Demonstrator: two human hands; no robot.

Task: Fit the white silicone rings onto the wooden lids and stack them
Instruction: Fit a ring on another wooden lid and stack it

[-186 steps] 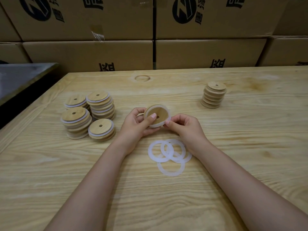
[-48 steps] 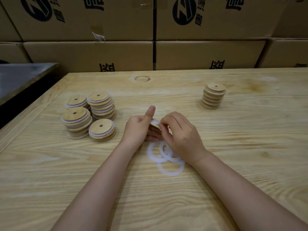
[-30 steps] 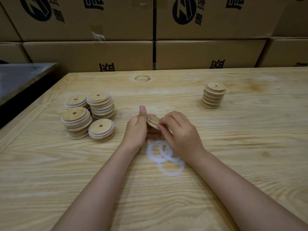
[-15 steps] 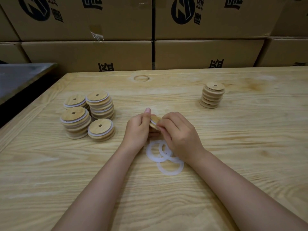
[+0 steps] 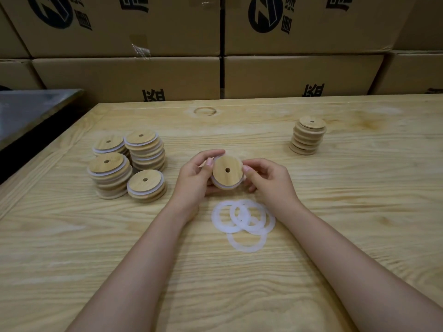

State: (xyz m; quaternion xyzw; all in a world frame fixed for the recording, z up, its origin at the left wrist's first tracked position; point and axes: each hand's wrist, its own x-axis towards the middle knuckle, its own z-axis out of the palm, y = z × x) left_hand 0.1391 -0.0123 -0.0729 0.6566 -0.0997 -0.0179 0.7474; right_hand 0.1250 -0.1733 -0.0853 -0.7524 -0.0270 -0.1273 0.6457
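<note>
lid [image 5: 227, 172]: held btwn both grips; white ring [image 5: 225, 187] shows at lower rim, prob. seated.
L grip [image 5: 194, 178]: curled round lid edge.
R grip [image 5: 268, 180]: fingertips pinch opposite edge.
loose rings [image 5: 242, 221]: just below grips, handy.
ringed stacks [image 5: 127, 164]: left of L grip, prob. drop-off.

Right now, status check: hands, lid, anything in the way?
Hands: left hand and right hand both pinch one wooden lid, white ring round its edge. Spare rings lie loose on the table. Finished stacks left, bare stack right; nothing blocking.

pine table [image 5: 359, 212] | stacked cardboard boxes [image 5: 299, 75] behind | grey surface [image 5: 31, 111] left
</note>
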